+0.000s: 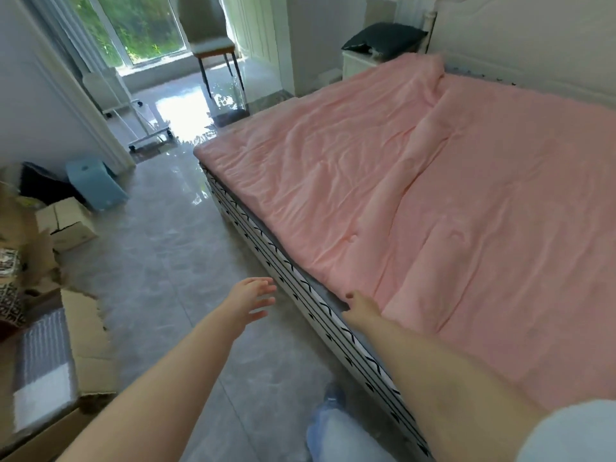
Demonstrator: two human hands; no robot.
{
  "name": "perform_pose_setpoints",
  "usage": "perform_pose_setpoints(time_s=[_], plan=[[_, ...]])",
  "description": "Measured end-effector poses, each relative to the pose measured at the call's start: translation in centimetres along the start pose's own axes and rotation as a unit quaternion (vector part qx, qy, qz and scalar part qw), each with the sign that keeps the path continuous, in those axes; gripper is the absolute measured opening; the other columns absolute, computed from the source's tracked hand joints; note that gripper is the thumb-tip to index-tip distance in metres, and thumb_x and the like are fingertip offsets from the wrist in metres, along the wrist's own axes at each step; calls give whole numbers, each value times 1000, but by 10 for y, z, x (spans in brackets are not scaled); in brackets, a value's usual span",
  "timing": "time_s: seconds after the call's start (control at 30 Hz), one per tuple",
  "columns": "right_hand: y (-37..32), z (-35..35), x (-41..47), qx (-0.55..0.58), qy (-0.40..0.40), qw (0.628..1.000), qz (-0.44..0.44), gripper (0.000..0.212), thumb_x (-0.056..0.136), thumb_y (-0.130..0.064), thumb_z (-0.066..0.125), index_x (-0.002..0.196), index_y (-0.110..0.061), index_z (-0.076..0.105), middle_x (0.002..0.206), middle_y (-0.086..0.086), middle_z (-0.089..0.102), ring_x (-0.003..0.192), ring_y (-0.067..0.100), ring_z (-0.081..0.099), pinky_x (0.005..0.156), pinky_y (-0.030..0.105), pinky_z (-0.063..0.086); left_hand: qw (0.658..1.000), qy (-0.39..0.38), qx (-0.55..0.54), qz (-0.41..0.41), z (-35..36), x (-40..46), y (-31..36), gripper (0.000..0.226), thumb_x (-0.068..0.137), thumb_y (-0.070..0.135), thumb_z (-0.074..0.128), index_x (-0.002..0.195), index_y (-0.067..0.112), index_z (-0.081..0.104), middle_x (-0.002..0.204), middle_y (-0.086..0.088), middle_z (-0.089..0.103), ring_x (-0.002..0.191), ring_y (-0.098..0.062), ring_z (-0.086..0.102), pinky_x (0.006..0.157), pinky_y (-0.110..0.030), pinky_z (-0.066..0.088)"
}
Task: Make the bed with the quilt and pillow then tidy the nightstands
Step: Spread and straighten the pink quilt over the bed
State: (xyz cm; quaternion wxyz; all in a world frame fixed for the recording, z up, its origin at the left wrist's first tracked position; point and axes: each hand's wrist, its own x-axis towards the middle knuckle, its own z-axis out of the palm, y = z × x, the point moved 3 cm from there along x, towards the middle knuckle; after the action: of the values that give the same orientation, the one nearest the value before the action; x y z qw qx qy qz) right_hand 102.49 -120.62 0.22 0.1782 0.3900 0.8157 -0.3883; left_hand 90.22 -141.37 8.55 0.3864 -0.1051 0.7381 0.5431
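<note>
Bed (300, 288): right hand (361, 310) gripping quilt (433, 201).

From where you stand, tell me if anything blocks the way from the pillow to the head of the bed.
Nothing visible does. The dark pillow lies on the nightstand beside the head of the bed, and the pink quilt there is bare. Both hands, left hand and right hand, are far off at the foot end.
</note>
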Motion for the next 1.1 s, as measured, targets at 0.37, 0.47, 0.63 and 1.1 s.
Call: perform_pose_setpoints(time_s=[0.37,0.47,0.63,1.1], plan=[[-97,-43,103,3,8,1000,20,62,84,-20,54,143,-19,37,134,13,49,119,30,52,98,34,45,997,-78,14,-15,0,114,110,23,98,21,51,117,16,63,112,-2,71,89,-20,71,71,-32,53],[-115,-42,128,5,21,999,38,63,85,-17,55,145,-19,36,135,12,47,121,29,51,96,31,45,996,-86,25,-28,-18,154,129,22,99,23,51,116,16,63,111,-2,71,90,-19,70,79,-35,52],[-147,-40,154,53,67,991,99,65,85,-18,55,146,-20,34,133,11,48,114,28,54,88,31,48,989,-122,63,-53,-56,227,166,25,95,27,57,117,16,62,115,-4,69,95,-21,65,72,-31,47],[-192,-10,175,141,110,961,210,73,77,-20,61,146,-22,34,134,8,46,121,26,50,101,36,45,878,-338,339,22,-27,333,229,21,94,31,60,115,26,60,122,3,64,103,-18,65,82,-32,50]])
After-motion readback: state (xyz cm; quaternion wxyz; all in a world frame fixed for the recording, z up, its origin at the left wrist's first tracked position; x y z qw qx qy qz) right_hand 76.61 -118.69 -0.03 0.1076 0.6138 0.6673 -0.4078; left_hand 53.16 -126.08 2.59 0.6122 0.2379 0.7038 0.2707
